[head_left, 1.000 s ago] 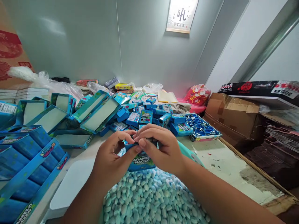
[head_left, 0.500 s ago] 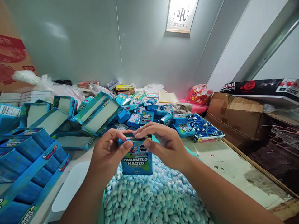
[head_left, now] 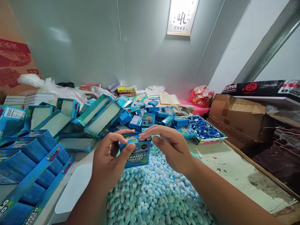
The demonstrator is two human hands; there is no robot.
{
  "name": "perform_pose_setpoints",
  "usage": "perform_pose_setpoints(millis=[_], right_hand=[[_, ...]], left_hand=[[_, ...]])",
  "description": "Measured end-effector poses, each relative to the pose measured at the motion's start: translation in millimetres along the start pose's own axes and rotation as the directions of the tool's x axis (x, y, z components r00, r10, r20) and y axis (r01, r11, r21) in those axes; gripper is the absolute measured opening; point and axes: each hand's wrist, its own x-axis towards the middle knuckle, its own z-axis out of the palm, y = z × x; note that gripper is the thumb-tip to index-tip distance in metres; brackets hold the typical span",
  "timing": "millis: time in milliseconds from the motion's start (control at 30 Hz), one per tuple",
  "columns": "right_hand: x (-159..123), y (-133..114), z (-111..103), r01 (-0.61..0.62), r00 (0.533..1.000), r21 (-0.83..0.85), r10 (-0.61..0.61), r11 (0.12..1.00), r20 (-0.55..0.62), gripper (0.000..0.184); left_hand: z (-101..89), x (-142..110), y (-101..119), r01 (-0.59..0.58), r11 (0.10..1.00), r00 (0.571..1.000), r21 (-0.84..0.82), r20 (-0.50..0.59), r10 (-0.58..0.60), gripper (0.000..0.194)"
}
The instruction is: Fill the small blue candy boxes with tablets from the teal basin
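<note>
A blue candy box (head_left: pixel 138 155) marked "Caramelo Macizo" stands upright between my hands, over a heap of pale blue and white candies (head_left: pixel 154 193). My left hand (head_left: pixel 111 154) is closed round its left side, the thumb on the front and the fingers near the top. My right hand (head_left: pixel 172 147) lies with its fingertips on the right part of the box's top. The right thumb is held off the front, by the right edge. Part of the top is covered by my fingers.
Blue boxes stand in a display tray (head_left: pixel 56 159) at left, behind a white plastic container (head_left: pixel 75 184). Farther back are display trays (head_left: pixel 104 117) and a pile of similar boxes (head_left: pixel 148 118). Blue caps (head_left: pixel 206 128) fill a carton at right, near a cardboard box (head_left: pixel 236 112).
The candy box rose clear between my hands, then turned slightly. My right thumb has come off its front, while my left hand keeps its grip. The view has shifted slightly.
</note>
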Motion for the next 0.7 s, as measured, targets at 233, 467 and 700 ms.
perform_pose_setpoints(millis=[233, 467, 700], right_hand=[[-1.2, 0.7, 2.9, -0.005, 0.999, -0.051, 0.002, 0.999, -0.041, 0.028], [4.5, -0.1, 1.6, -0.008, 1.000, -0.130, 0.004, 0.992, -0.030, 0.021], [4.9, 2.8, -0.3, -0.122, 0.992, -0.090, 0.123, 0.988, -0.002, 0.020]], left_hand=[[-5.3, 1.3, -4.4, 0.071, 0.994, 0.997, -0.082, -0.008, -0.072, 0.023], [-2.5, 1.6, 0.1, 0.020, 1.000, 0.999, -0.013, -0.025, -0.020, 0.026], [-3.5, 3.2, -3.6, 0.016, 1.000, 0.998, -0.014, -0.055, -0.016, 0.026]])
